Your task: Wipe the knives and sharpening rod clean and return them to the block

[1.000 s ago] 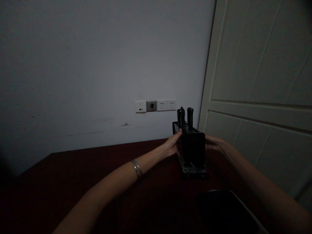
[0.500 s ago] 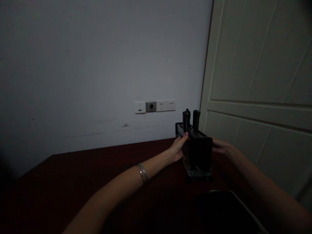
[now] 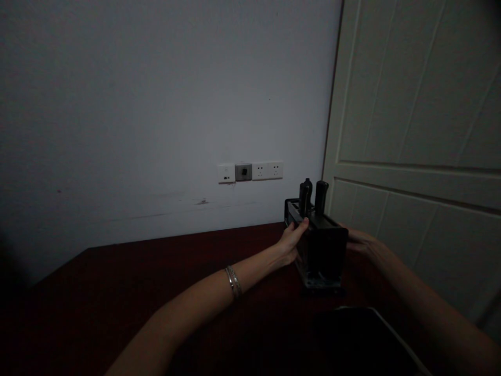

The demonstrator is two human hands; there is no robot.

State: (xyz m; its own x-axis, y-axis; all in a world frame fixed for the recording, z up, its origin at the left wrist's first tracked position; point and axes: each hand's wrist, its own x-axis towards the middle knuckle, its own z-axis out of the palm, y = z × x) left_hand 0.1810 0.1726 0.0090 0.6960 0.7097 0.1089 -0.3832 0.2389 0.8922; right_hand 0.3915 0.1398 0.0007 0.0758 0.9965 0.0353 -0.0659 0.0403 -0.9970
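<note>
A black knife block (image 3: 324,256) stands near the back right of the dark red table, with several black knife handles (image 3: 321,197) rising from its top. My left hand (image 3: 291,243) grips its left side, the thumb up near the top edge. Against the right side rests my right hand (image 3: 358,240); most of its fingers are hidden behind the block. Both hands hold the block between them. Its front face is too dark to show detail.
The dark red table (image 3: 188,261) meets a pale wall bearing sockets (image 3: 268,170) and a grey plate (image 3: 243,172). To the right stands a cream panelled door (image 3: 410,130). A dark flat object with a pale edge (image 3: 385,324) lies at the front right.
The knife block has shifted slightly right and toward me in the view, with both my hands still on it.
</note>
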